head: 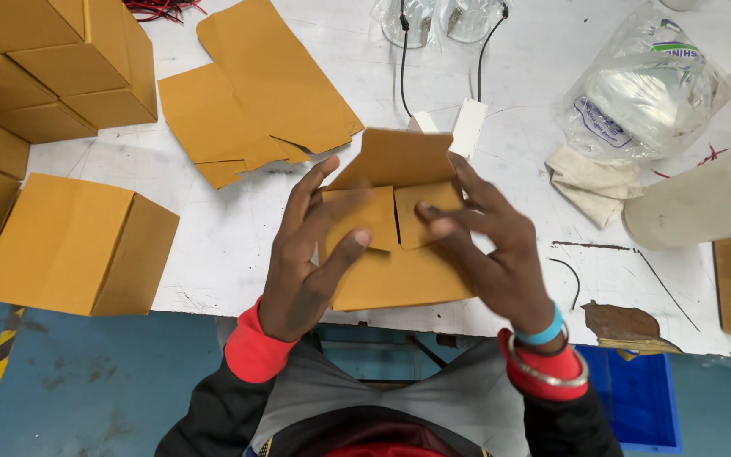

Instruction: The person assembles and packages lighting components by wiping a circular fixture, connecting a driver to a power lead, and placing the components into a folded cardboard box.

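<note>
The small cardboard box (pixel 395 233) is up off the white table (pixel 230 228) at its near edge, left hand (pixel 302 262) and right hand (pixel 488 250) gripping its sides, thumbs pressing the two end flaps inward. Flap-folding stage, I'd say; the upright rear flap looks like it needs closing next.

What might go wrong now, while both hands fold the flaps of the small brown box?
The two small flaps meet only under the left hand and right hand; released, they may spring open. The box overhangs the table edge and could drop. The black cables lie close behind and might snag.
</note>
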